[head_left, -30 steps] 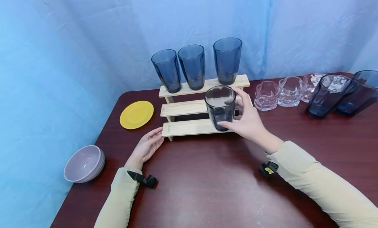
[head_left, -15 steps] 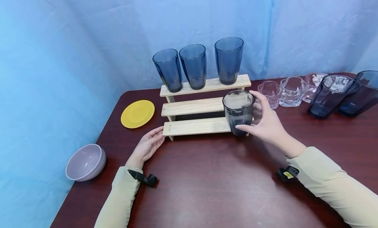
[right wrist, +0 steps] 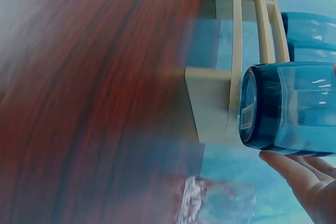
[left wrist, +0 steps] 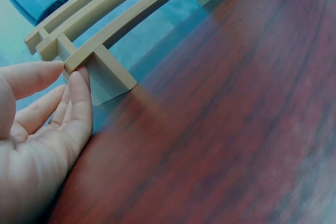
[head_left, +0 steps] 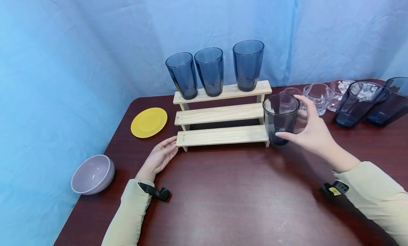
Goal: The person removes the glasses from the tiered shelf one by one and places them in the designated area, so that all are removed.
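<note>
Nearest to the person it's just bare dark red table, with both pale sleeves coming in from the near edge. Each wrist has a little black strap-on gadget.

The left hand lies flat and relaxed on the table, fingers straight, fingertips touching the near left corner of the wooden step rack. It's not gripping anything, just resting against the bottom step.

Over on the right, the right hand is wrapped around a short smoky blue glass, thumb in front and fingers round the back. The glass is upright, held just off the right end of the rack's lowest step, next to it rather than on it. From the wrist view you can see its thick base with a small sticker on it, right by the rack's end post.

On the left near the table edge sits a pale purple bowl. A bit farther back, left of the rack, there's a yellow plate.

The rack's two lower steps are bare wood. The top step carries three tall blue tumblers in a row, all upright.

Far right there's a cluster of clear chunky glasses partly hidden behind the held glass, and two more blue tumblers beside them. Blue cloth hangs behind everything.
</note>
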The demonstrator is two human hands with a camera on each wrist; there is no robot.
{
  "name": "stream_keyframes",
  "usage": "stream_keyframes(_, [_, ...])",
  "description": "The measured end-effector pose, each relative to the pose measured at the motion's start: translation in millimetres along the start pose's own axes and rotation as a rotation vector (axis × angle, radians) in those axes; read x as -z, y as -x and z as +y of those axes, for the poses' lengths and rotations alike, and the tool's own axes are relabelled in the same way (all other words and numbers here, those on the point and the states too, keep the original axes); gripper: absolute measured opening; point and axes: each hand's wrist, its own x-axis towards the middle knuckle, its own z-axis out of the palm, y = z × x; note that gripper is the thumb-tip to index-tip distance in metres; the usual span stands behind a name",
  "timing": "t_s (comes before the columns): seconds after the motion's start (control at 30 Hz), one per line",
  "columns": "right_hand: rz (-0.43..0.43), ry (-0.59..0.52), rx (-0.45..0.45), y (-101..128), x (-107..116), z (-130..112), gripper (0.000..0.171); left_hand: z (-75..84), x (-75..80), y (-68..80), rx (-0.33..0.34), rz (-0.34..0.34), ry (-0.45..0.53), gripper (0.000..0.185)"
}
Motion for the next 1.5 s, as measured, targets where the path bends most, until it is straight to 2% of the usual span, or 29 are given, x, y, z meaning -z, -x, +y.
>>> stream_keyframes(0.13, [0.015,0.032,-0.028,0.9,9.1,6.2,0.107,0.2,1.2,0.6,-0.004,-0.003,0.003,0.055])
stream_keyframes(0.4, [0.012,-0.015,-0.041,3.2,19.2,16.2,0.105,-0.7,1.6,0.2,0.001,-0.006,0.002,0.053])
stream_keyframes(0.57, [0.016,0.022,-0.056,3.3,26.4,24.5,0.105,1.0,1.1,-0.6,-0.008,-0.005,-0.009,0.053])
stream_keyframes(1.07, [0.053,0.149,-0.21,6.8,46.4,46.4,0.106,0.1,0.8,0.1,0.012,0.007,0.012,0.054])
stream_keyframes(1.5, [0.079,0.194,-0.232,5.1,55.5,54.2,0.103,0.4,0.8,0.6,0.004,0.001,0.014,0.053])
